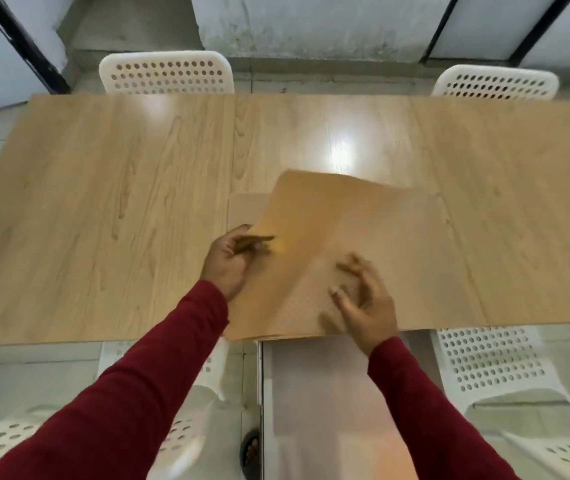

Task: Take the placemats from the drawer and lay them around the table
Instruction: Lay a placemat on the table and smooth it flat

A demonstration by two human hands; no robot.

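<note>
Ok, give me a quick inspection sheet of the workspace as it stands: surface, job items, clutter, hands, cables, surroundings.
Surface: light wood-grain table, glare spots near the middle.
Job's things: tan rectangular placemats at the near edge, motion-blurred; another mat edge shows beneath on the left, count unclear.
Clutter: nothing seen.
Hands: left hand grips the mats' left edge; right hand over the near right part, fingers curled, contact blurred.
Cables: nothing seen.
Surroundings: white perforated plastic chairs, two on the far side, more on the near side; stained grey wall behind.
</note>
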